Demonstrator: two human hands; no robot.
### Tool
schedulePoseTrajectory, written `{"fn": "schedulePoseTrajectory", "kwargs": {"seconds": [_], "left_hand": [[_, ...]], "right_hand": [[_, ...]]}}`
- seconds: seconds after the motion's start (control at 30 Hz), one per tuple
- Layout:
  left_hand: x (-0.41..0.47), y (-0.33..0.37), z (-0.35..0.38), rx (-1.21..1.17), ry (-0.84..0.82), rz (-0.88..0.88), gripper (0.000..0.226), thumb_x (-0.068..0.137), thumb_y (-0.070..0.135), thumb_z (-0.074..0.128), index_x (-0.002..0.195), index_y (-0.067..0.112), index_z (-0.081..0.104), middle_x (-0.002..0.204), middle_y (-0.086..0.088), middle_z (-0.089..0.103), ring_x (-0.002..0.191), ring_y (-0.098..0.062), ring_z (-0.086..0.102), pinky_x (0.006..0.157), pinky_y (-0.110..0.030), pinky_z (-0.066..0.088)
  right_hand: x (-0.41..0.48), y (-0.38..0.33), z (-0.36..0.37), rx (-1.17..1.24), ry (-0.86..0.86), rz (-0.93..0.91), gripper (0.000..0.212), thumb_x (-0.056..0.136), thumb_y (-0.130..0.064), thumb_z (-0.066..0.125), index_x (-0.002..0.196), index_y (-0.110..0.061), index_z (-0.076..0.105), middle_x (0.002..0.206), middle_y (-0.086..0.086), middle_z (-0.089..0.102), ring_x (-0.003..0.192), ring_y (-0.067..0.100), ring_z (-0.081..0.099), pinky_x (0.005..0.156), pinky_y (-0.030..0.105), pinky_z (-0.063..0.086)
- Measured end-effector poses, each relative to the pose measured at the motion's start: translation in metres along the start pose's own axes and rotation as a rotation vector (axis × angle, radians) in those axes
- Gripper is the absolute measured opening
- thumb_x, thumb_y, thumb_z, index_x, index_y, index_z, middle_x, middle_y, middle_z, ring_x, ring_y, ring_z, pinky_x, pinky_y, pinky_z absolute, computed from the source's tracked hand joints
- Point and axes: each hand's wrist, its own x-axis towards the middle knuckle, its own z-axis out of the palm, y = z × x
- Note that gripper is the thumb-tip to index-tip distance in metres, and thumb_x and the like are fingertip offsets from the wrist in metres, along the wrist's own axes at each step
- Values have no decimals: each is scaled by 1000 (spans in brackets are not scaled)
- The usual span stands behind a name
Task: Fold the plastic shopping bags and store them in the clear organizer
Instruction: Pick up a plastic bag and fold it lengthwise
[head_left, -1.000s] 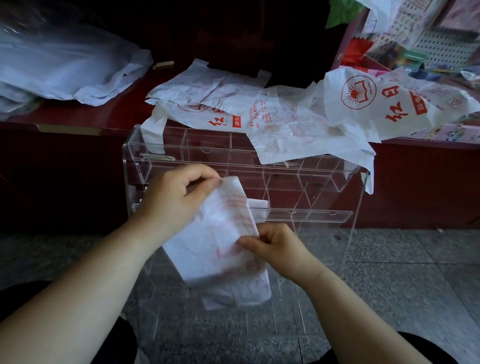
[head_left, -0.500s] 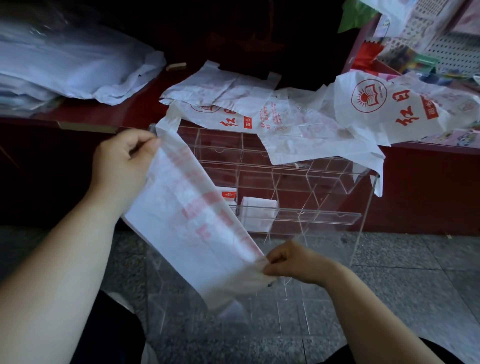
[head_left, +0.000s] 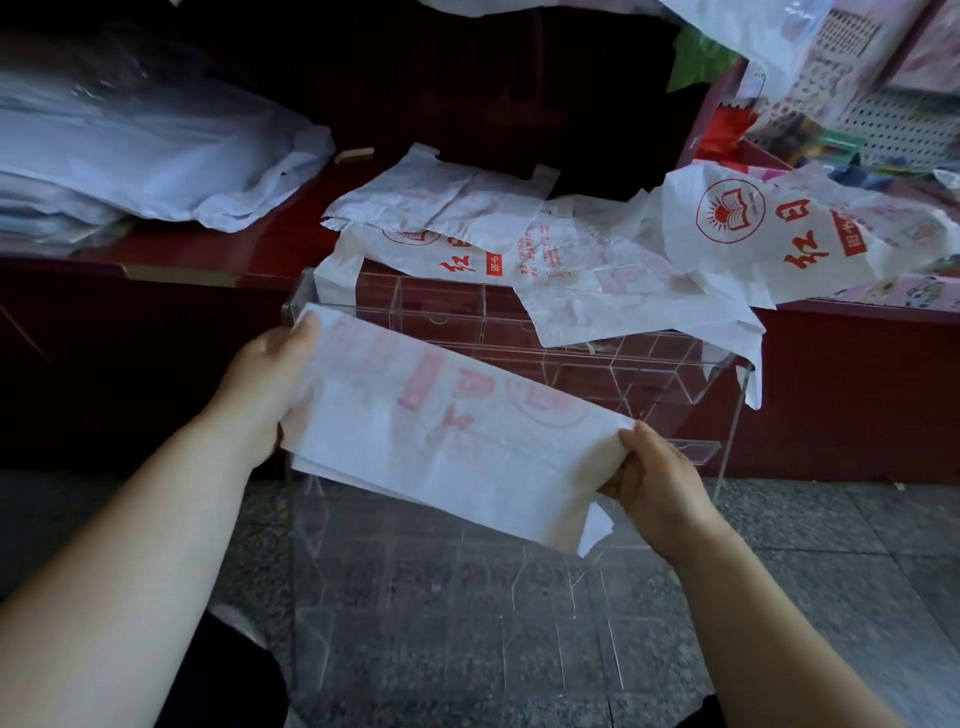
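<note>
Left hand (head_left: 260, 387), right hand (head_left: 657, 480) pinch bag (head_left: 447, 431) ends (taut) — fingers curled.

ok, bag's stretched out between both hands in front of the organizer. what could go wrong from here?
1. The folded bag is held only at its ends by the left hand and right hand. A loose flap hangs out near the right one, so the fold may slip open.
2. Unfolded bags drape over the clear organizer, likely blocking some compartments.

White bag (head_left: 441, 441), faint red print
</note>
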Motion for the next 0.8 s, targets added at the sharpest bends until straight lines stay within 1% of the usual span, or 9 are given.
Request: {"fn": "schedulePoseTrajectory", "kwargs": {"seconds": [0.13,0.2,0.33,0.4,0.43,0.5,0.57,0.67,0.8], "left_hand": [[-12,-1,-3,-73,-422,-207,13,86,24,56,83,14,64,67,1,72,59,-10,68,53,-18,54],[-14,-2,-4,5,-504,-235,10,85,14,56,81,10,64,62,-1,71,54,-9,67,46,-18,53],[-12,-5,-1,-20,-455,-217,9,85,8,56,79,8,62,58,-1,69,50,-10,66,45,-19,52],[-10,-6,1,-83,-417,-208,9,86,7,55,80,8,62,57,0,69,50,-9,66,46,-18,53],[-9,-7,1,-109,-396,-207,10,87,7,55,80,8,61,56,1,69,49,-8,65,46,-17,52],[-6,-5,1,-151,-358,-207,11,87,7,54,78,9,60,54,3,68,47,-6,64,44,-16,51],[-4,-4,0,-182,-339,-197,12,88,7,53,78,10,59,53,4,67,47,-5,64,43,-15,50],[-2,-3,-4,-187,-351,-188,12,88,5,53,80,10,60,55,4,68,48,-6,65,44,-17,51],[-1,-5,-5,-167,-395,-181,10,87,4,53,82,9,61,58,2,70,51,-9,66,46,-20,53]], "right_hand": [[0,-10,-6,-43,186,-92,33,97,-9,35,64,-9,38,51,0,41,43,8,42,43,20,35],[0,-15,-12,-82,226,-125,35,97,-11,37,62,-13,39,42,-8,40,32,1,37,35,14,30],[4,-16,-20,-32,0,-46,28,92,-30,48,90,-8,64,72,5,66,63,15,62,61,24,50],[2,-18,-22,-118,-194,-36,39,68,-39,71,96,-13,64,87,4,72,75,15,68,66,25,55],[0,-19,-23,-206,-274,-12,51,53,-36,81,96,-14,63,88,2,72,77,13,69,64,24,56],[-1,-18,-23,-392,-340,41,45,58,-22,80,97,-10,62,88,1,72,79,14,68,62,22,54],[-1,-20,-22,-475,-267,54,20,76,-5,68,95,-5,62,88,5,69,77,16,66,64,22,54],[2,-21,-21,-403,-129,13,8,83,0,59,89,-1,63,80,6,69,68,14,65,62,22,55],[3,-22,-21,-328,11,-62,22,87,-2,55,66,-5,57,48,-3,61,42,6,55,44,15,45]]}}
